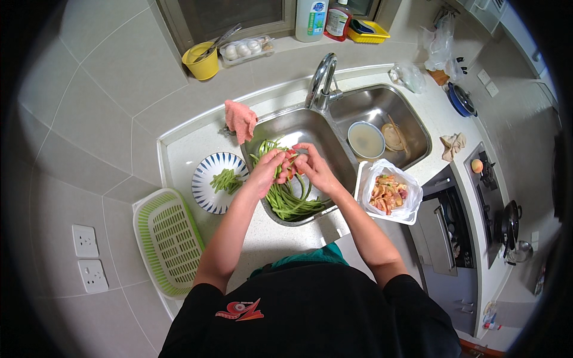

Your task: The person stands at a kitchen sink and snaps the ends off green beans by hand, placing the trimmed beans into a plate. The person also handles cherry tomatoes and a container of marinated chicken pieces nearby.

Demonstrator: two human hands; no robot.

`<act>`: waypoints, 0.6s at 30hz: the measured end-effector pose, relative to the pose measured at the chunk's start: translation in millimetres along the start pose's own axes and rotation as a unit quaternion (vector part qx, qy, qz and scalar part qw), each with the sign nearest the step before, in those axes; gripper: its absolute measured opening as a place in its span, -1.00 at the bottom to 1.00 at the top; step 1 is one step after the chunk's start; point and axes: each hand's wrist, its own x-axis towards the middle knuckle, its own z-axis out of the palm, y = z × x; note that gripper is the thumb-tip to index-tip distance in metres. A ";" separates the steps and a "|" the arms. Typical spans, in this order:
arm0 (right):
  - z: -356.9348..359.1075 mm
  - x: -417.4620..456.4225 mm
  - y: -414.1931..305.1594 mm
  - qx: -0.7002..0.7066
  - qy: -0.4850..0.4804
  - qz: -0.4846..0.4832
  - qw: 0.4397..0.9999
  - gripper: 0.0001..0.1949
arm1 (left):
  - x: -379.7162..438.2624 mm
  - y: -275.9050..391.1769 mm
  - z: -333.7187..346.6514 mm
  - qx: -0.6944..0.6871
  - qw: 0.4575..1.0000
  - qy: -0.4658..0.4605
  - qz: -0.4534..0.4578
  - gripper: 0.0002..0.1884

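My left hand (pixel 271 171) is closed around green long beans over the left basin of a steel sink (pixel 325 134). Close to its fingertips is my right hand (pixel 316 169), thumb and fingers curled; whether a bean end lies between them cannot be made out. Below both hands, a heap of long beans (pixel 293 203) fills the front of the basin. Red, tomato-like things (pixel 291 155) show partly between my fingers, mostly hidden. On the counter to the left, short cut bean pieces (pixel 226 181) lie on a blue-striped white plate (pixel 207 200).
A green-and-white plastic basket (pixel 172 239) stands at left. At right, a bag-lined white bin (pixel 414 197) holds peelings by the sink's front edge. The right basin contains a bowl of cloudy water (pixel 366 139). A chrome faucet (pixel 323 80) rises behind; a pink cloth (pixel 241 121) hangs nearby.
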 end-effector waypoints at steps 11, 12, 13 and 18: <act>-2.1 4.8 -7.0 -0.174 -0.047 -0.024 0.983 -0.55 | 7.5 6.8 -21.9 0.353 0.929 0.027 0.103 -0.76; -4.5 4.9 -4.4 -0.192 -0.026 -0.044 0.980 -0.62 | 5.2 10.0 -21.7 0.293 0.953 0.034 0.068 -0.79; -8.4 3.9 -2.4 -0.183 -0.034 -0.033 0.982 -0.71 | 4.4 12.3 -26.3 0.261 0.964 0.022 0.053 -0.80; -9.9 1.5 -8.8 -0.175 -0.047 -0.055 0.982 -0.89 | -6.6 24.1 -31.4 0.233 0.971 0.006 -0.057 -0.79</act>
